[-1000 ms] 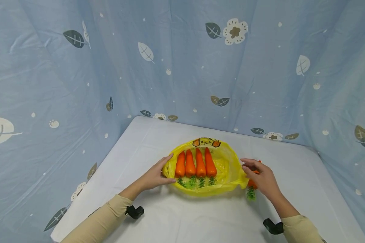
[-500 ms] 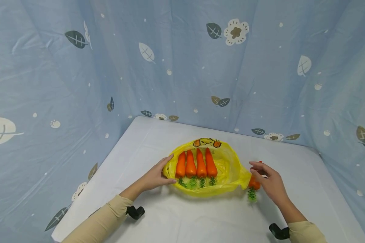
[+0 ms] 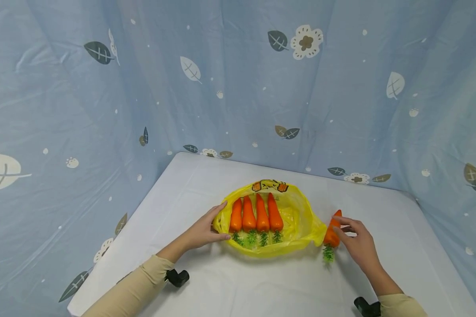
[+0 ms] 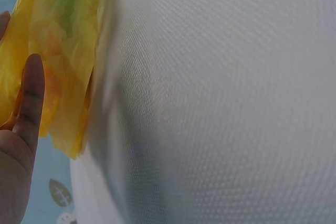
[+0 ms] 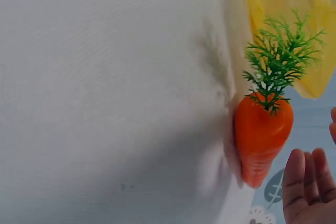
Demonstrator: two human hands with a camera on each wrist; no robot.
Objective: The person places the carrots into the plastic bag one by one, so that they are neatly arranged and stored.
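Note:
In the head view a yellow plastic bag [image 3: 297,213] lies with its mouth spread wide, and several orange toy carrots [image 3: 262,215] with green tops lie side by side in it. My left hand [image 3: 201,229] holds the bag's left side between thumb and fingers; the left wrist view has the thumb [image 4: 32,95] laid along the yellow plastic. Right of the bag a lone carrot [image 5: 262,129] rests on the table, its leafy top near the bag. Over its right side hovers my right hand [image 3: 357,242], fingers loosely bent and holding nothing; the right wrist view shows them apart from it.
A white cloth covers the table [image 3: 238,281]. Blue patterned curtains [image 3: 238,88] hang behind and at both sides. A black device [image 3: 177,278] sits at the left wrist and another black device [image 3: 367,307] at the right.
My right hand has drawn back to the right from the bag's right edge, leaving the lone carrot more visible. The left hand and the bag stay where they were.

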